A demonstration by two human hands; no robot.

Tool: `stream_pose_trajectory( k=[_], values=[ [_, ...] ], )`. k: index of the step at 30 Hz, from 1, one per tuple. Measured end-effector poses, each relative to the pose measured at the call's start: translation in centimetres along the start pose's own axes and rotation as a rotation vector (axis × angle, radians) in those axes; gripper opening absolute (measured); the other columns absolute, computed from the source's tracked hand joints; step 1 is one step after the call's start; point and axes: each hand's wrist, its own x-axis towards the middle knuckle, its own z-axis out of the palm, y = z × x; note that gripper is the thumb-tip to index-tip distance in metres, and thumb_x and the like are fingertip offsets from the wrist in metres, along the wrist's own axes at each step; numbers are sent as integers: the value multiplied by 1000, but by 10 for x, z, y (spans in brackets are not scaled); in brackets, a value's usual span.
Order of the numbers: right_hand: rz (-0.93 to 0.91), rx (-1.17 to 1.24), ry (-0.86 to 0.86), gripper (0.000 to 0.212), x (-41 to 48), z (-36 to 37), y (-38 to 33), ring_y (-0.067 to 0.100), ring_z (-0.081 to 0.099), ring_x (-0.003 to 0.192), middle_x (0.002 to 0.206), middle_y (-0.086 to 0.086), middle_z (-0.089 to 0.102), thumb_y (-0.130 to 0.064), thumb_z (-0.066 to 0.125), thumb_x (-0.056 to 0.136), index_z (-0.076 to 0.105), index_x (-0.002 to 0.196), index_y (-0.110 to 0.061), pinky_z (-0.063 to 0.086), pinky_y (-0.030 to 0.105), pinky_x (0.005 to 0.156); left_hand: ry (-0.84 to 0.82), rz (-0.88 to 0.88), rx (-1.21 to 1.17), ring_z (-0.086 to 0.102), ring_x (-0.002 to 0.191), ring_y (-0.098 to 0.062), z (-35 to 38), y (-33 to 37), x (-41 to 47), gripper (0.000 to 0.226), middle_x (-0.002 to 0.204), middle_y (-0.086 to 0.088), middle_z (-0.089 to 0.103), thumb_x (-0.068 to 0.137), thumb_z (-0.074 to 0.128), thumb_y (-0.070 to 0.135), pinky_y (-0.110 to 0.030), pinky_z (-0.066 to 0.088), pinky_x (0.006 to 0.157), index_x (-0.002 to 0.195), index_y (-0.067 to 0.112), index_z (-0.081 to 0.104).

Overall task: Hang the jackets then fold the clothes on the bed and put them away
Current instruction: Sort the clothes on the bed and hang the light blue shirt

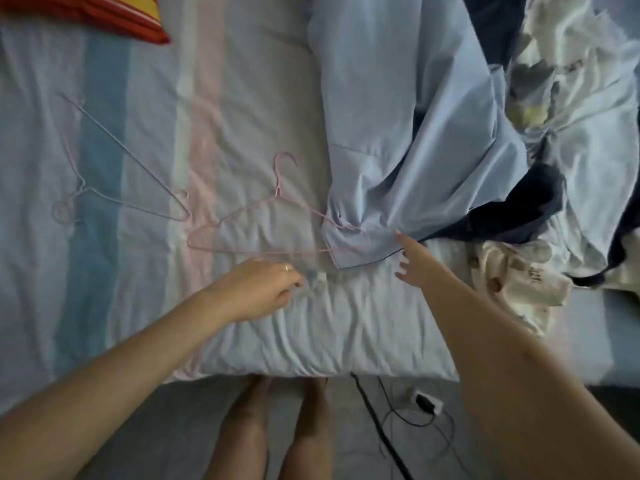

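Note:
A light blue shirt-like garment (388, 133) lies on the bed, its lower end bunched over one shoulder of a pink wire hanger (263, 209). My right hand (412, 261) reaches out with straight fingers, and one fingertip touches the garment's near edge. My left hand (258, 289) rests on the sheet just below the hanger's bottom bar with curled fingers; blur hides whether they hold anything. A second, pale wire hanger (114, 168) lies further left. More clothes are heaped at the right: a dark navy piece (512, 216), white crumpled fabric (581, 98) and a cream printed piece (519, 278).
The bed has a striped pastel sheet (104, 271). A red and yellow cushion (104, 12) sits at the far left corner. On the floor by my legs are dark cables and a white power strip (429, 405), close to the bed's near edge.

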Motion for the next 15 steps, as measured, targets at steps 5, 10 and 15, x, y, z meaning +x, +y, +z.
stream_pose_trajectory(
  k=[5,10,15],
  values=[
    [-174,171,123,8,12,50,-43,14,46,60,73,4,51,-11,50,89,53,96,-10,40,24,58,-58,-122,-189,56,112,-12,20,-11,-7,31,129,9,57,96,48,23,-27,40,95,126,25,57],
    [-178,85,10,7,-50,62,5,18,49,69,79,5,52,-11,50,86,54,81,-14,40,31,64,81,-223,-482,56,111,-7,5,8,-28,29,121,7,61,94,53,15,-25,42,98,121,19,61],
    [-69,117,144,7,-127,23,38,22,42,71,81,9,48,-2,46,75,52,78,-5,31,32,59,171,-183,-523,57,106,-7,-41,39,-54,23,115,1,63,95,54,13,3,32,79,116,12,63]
  ],
)
